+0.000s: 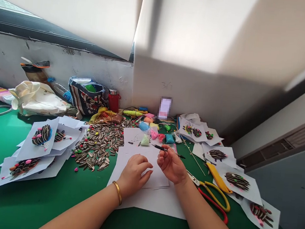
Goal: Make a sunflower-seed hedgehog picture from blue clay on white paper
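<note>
My left hand [135, 174] rests over the white paper [157, 198] in front of me. Its fingers are loosely bent, thumb apart from them, and nothing shows between them. A gold bangle [117, 192] circles that wrist. My right hand [173, 166], palm partly turned up, has curled fingers around a dark pen [159, 147]; the pen points left above the sheets, its middle hidden by the fingers. Just beyond my hands lie small bags of coloured modelling clay [170, 139]. A loose heap of striped sunflower seeds [99, 145] spreads to the left.
Papers bearing seed figures lie left [42, 134] and right [237, 181]. Scissors [214, 196] and a yellow cutter [218, 177] sit beside my right forearm. A phone [165, 107], red flask [113, 101] and striped bag [88, 97] stand by the wall.
</note>
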Motion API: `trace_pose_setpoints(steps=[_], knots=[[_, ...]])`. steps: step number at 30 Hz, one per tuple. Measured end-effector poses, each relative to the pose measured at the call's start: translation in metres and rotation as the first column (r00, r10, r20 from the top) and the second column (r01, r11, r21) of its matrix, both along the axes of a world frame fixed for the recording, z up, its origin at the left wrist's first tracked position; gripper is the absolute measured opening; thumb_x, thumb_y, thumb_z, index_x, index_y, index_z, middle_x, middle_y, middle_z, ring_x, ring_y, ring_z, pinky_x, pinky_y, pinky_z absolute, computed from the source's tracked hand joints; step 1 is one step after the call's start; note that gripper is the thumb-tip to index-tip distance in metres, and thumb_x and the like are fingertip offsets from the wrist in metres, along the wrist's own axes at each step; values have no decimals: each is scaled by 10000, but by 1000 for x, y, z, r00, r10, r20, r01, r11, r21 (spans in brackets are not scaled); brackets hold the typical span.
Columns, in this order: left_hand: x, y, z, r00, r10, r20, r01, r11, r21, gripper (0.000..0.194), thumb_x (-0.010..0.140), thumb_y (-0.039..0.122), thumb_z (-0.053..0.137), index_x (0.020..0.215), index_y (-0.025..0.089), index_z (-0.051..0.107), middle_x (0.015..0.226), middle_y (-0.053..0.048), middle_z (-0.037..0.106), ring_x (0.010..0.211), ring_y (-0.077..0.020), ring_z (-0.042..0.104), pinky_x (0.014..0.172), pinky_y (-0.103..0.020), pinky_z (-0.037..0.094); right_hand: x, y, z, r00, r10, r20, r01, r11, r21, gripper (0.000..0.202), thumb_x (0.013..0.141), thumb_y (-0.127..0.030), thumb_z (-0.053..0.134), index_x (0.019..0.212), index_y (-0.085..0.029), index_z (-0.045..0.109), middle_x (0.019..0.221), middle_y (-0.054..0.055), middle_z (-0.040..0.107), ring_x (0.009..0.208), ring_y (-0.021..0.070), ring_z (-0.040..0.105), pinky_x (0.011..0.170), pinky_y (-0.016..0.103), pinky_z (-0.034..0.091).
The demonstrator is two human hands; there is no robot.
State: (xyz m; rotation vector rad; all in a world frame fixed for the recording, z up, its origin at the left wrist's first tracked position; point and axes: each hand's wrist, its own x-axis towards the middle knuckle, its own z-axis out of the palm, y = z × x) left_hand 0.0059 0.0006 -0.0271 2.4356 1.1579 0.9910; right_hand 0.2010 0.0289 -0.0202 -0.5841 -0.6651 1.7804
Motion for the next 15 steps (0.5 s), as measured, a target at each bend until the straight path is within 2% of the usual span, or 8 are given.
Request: trace_pose_setpoints(steps=[2,5,7,9,11,15], knots=[[0,2,-2,1000,23,2,-23,999,-23,150,885,250,555,940,229,693,940,-64,631,902,-209,578,863,-383,461,-1,0,1,1000,19,-7,-19,1000,-14,215,864,-355,648,1050,-256,602,802,-24,638,701,85,578,687,214,500],[-5,10,-3,992,122,-29,-124,988,-90,160,871,227,569,963,247,698,969,-56,636,941,-222,585,876,-398,439,0,1,0,999,4,32,-4,1000,1,215,832,-350,676,999,-243,593,691,-33,591,616,83,526,610,203,453],[-11,18,-1,979,194,-70,-202,966,-158,195,865,207,562,1003,248,693,1000,-55,640,974,-228,587,875,-393,438,1,3,-3,986,-50,162,45,998,36,195,819,-366,678,914,-233,571,569,-63,489,518,72,434,522,185,376],[-20,26,3,971,210,-113,-230,949,-213,199,851,225,585,1015,245,695,1038,-54,639,1035,-233,577,904,-382,432,1,7,-8,943,-110,315,92,993,73,218,809,-391,673,829,-222,536,503,-87,394,460,64,342,465,180,288],[-29,31,7,965,177,-191,-221,945,-240,279,782,322,686,1057,271,693,1118,-45,627,1096,-259,554,947,-403,412,0,11,-14,898,-148,415,115,988,103,247,798,-412,670,791,-214,521,491,-91,376,446,63,311,446,188,238],[-39,31,13,923,-1,-384,-121,948,-295,651,580,493,824,1187,333,648,1214,-46,589,1150,-316,518,962,-454,394,-1,17,-23,841,-215,497,147,974,172,226,793,-400,663,806,-203,555,493,-90,403,452,64,329,446,197,223]])
